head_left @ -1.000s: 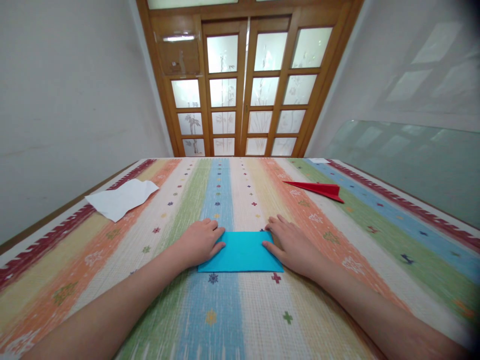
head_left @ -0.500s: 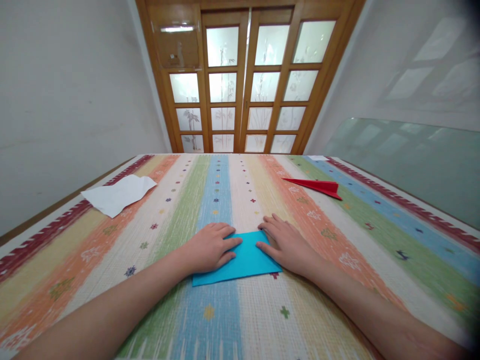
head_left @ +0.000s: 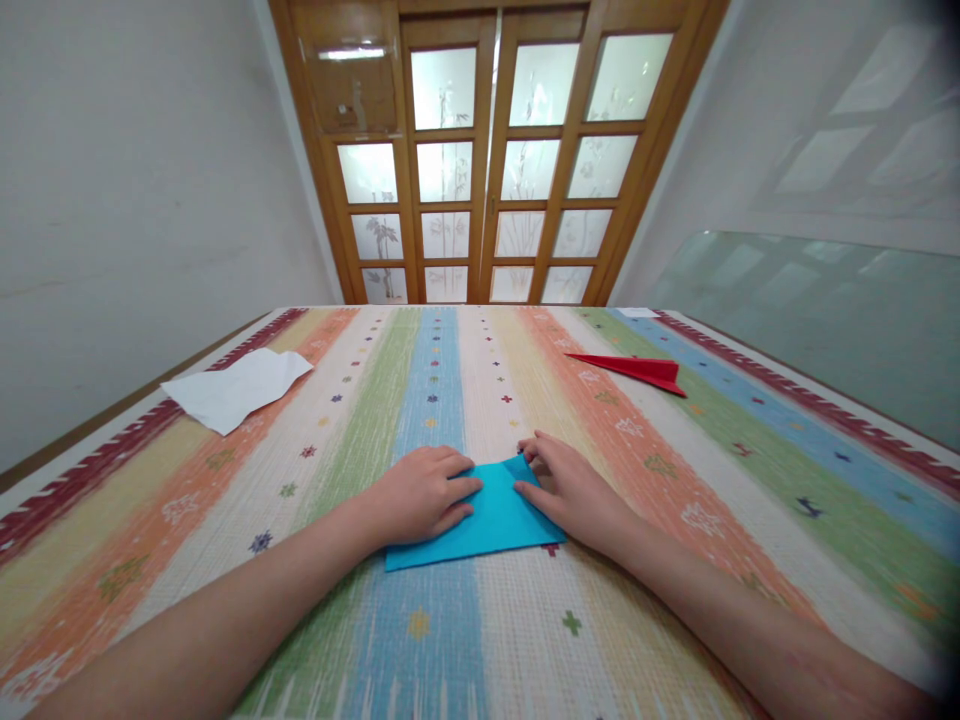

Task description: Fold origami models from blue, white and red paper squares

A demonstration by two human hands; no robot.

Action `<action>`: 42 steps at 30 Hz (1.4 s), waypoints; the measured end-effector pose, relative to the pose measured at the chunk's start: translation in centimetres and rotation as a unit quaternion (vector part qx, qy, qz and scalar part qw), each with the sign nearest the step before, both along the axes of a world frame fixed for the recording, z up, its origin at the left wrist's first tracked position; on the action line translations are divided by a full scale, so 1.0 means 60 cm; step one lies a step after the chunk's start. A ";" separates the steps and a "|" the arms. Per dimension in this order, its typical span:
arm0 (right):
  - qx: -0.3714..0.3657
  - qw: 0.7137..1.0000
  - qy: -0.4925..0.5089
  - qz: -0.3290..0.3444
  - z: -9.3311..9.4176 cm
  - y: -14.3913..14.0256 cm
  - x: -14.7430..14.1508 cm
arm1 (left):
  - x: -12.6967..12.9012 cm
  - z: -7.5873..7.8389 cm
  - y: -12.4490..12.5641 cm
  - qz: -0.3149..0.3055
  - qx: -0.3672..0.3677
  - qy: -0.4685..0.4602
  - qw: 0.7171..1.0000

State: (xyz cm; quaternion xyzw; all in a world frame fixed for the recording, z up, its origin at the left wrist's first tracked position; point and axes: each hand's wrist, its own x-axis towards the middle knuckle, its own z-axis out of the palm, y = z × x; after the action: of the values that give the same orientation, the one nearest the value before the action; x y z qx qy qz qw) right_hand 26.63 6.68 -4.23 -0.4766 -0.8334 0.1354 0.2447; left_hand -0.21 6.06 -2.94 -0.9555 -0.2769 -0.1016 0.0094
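A blue sheet of paper (head_left: 480,530), apparently folded, lies on the table in front of me. My left hand (head_left: 424,495) rests palm down across its left part, fingers stretched out and pressing it flat. At the right end, my right hand (head_left: 570,490) has its thumb on top of the paper and its curled fingers at the far corner. That corner is bent slightly upward between them. Part of the paper's left side is hidden under my left hand.
A red paper plane (head_left: 637,371) lies farther back on the right. White paper (head_left: 238,388) with a wavy edge lies at the left. A striped cloth (head_left: 360,430) covers the table. Beyond the far edge stand wooden glazed doors (head_left: 484,130); a glass panel (head_left: 825,310) leans at the right.
The fingers of my right hand have curled and lifted the paper's far right corner a little. My left hand has stayed in place on the paper.
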 end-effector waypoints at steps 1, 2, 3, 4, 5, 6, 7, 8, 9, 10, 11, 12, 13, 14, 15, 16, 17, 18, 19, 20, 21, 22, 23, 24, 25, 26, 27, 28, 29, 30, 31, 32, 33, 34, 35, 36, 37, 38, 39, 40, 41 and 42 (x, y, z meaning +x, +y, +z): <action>-0.009 1.000 0.013 0.004 0.000 -0.002 -0.001 | 0.000 0.001 0.000 0.005 -0.001 0.000 1.000; -0.018 0.999 0.024 0.009 0.001 -0.004 -0.002 | -0.001 0.001 -0.001 0.009 -0.002 0.000 1.000; -0.028 0.999 0.033 0.014 0.002 -0.007 -0.004 | -0.002 0.001 0.000 0.015 -0.002 -0.001 1.000; -0.035 0.998 0.040 0.021 0.005 -0.010 -0.006 | -0.003 0.001 0.000 0.020 -0.003 -0.002 1.000; -0.040 0.998 0.045 0.027 0.008 -0.013 -0.008 | -0.004 0.001 0.001 0.024 -0.004 -0.003 1.000; -0.043 0.997 0.050 0.034 0.011 -0.016 -0.009 | -0.005 0.001 0.002 0.028 -0.005 -0.005 1.000; -0.044 0.997 0.053 0.040 0.015 -0.020 -0.011 | -0.006 0.001 0.003 0.032 -0.004 -0.007 0.999; -0.044 0.996 0.056 0.047 0.018 -0.023 -0.011 | -0.007 0.000 0.004 0.035 -0.004 -0.009 0.999; -0.041 0.996 0.058 0.054 0.020 -0.026 -0.011 | -0.008 0.000 0.005 0.039 -0.004 -0.012 0.999; -0.035 0.996 0.060 0.063 0.022 -0.029 -0.011 | -0.009 0.000 0.007 0.041 -0.005 -0.014 0.999; -0.027 0.995 0.060 0.077 0.024 -0.031 -0.011 | -0.010 0.000 0.008 0.044 -0.006 -0.016 0.999; -0.018 0.994 0.058 0.095 0.025 -0.034 -0.011 | -0.011 0.000 0.009 0.047 -0.007 -0.018 0.999; -0.008 0.992 0.053 0.116 0.025 -0.037 -0.011 | -0.011 -0.001 0.010 0.050 -0.008 -0.020 0.998; 0.001 0.989 0.047 0.139 0.026 -0.040 -0.011 | -0.012 -0.001 0.011 0.053 -0.009 -0.023 0.998; 0.006 0.986 0.039 0.162 0.027 -0.044 -0.012 | -0.012 -0.002 0.012 0.056 -0.009 -0.027 0.998; 0.008 0.983 0.031 0.182 0.028 -0.047 -0.013 | -0.013 -0.003 0.013 0.057 -0.010 -0.032 0.998; 0.008 0.979 0.024 0.200 0.029 -0.050 -0.015 | -0.014 -0.004 0.014 0.058 -0.011 -0.037 0.998; 0.004 0.976 0.017 0.216 0.030 -0.052 -0.017 | -0.014 -0.004 0.015 0.059 -0.014 -0.043 0.997; 0.000 0.973 0.011 0.230 0.030 -0.054 -0.019 | -0.015 -0.005 0.016 0.060 -0.016 -0.050 0.997; -0.005 0.970 0.006 0.242 0.031 -0.056 -0.021 | -0.015 -0.005 0.017 0.061 -0.019 -0.055 0.996; -0.008 0.968 0.002 0.252 0.032 -0.057 -0.022 | -0.016 -0.005 0.017 0.062 -0.022 -0.060 0.996; -0.009 0.966 0.000 0.260 0.032 -0.057 -0.023 | -0.016 -0.004 0.018 0.063 -0.025 -0.065 0.996; -0.008 0.964 -0.001 0.268 0.031 -0.057 -0.024 | -0.017 -0.003 0.018 0.066 -0.027 -0.068 0.995; -0.006 0.962 -0.003 0.273 0.031 -0.057 -0.025 | -0.017 -0.003 0.018 0.069 -0.029 -0.071 0.995; -0.004 0.961 -0.005 0.277 0.030 -0.056 -0.025 | -0.017 -0.002 0.019 0.071 -0.030 -0.073 0.994; -0.002 0.960 -0.008 0.282 0.030 -0.056 -0.025 | -0.018 -0.002 0.019 0.070 -0.030 -0.076 0.994; 0.001 0.958 -0.011 0.285 0.029 -0.055 -0.025 | -0.018 -0.001 0.019 0.064 -0.030 -0.079 0.994; 0.002 0.957 -0.015 0.288 0.028 -0.055 -0.025 | -0.018 -0.002 0.019 0.053 -0.029 -0.081 0.995; 0.004 0.957 -0.019 0.290 0.028 -0.055 -0.025 | -0.019 -0.002 0.020 0.038 -0.027 -0.081 0.996; 0.007 0.956 -0.021 0.292 0.028 -0.055 -0.025 | -0.019 -0.003 0.020 0.020 -0.025 -0.081 0.996; 0.008 0.956 -0.023 0.294 0.027 -0.055 -0.025 | -0.018 -0.004 0.021 0.003 -0.021 -0.078 0.997; 0.009 0.955 -0.026 0.295 0.027 -0.055 -0.025 | -0.018 -0.005 0.022 -0.012 -0.017 -0.074 0.997; 0.010 0.955 -0.028 0.296 0.027 -0.054 -0.025 | -0.017 -0.006 0.023 -0.024 -0.013 -0.070 0.997; 0.011 0.954 -0.030 0.297 0.028 -0.054 -0.024 | -0.017 -0.007 0.023 -0.033 -0.010 -0.067 0.997; 0.011 0.954 -0.032 0.299 0.028 -0.054 -0.024 | -0.016 -0.007 0.023 -0.038 -0.008 -0.064 0.997; 0.011 0.953 -0.033 0.301 0.029 -0.053 -0.024 | -0.016 -0.007 0.023 -0.040 -0.008 -0.061 0.997; 0.009 0.952 -0.035 0.303 0.030 -0.053 -0.024 | -0.015 -0.007 0.022 -0.039 -0.009 -0.059 0.997; 0.007 0.951 -0.036 0.306 0.031 -0.053 -0.024 | -0.014 -0.006 0.020 -0.036 -0.011 -0.056 0.998; 0.005 0.951 -0.039 0.308 0.032 -0.053 -0.024 | -0.014 -0.006 0.018 -0.033 -0.013 -0.053 0.998; 0.002 0.950 -0.044 0.309 0.033 -0.053 -0.024 | -0.013 -0.005 0.016 -0.028 -0.015 -0.049 0.998; -0.001 0.950 -0.048 0.308 0.034 -0.053 -0.024 | -0.012 -0.005 0.014 -0.022 -0.016 -0.046 0.999; -0.003 0.951 -0.052 0.305 0.034 -0.053 -0.024 | -0.011 -0.005 0.012 -0.013 -0.016 -0.044 0.999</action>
State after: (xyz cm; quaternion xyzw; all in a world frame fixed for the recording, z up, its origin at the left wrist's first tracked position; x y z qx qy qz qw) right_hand 25.16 3.48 -2.17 -0.2064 -0.9504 0.1806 0.1464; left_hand -0.89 6.80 -3.23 -0.9537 -0.2661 -0.1388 -0.0197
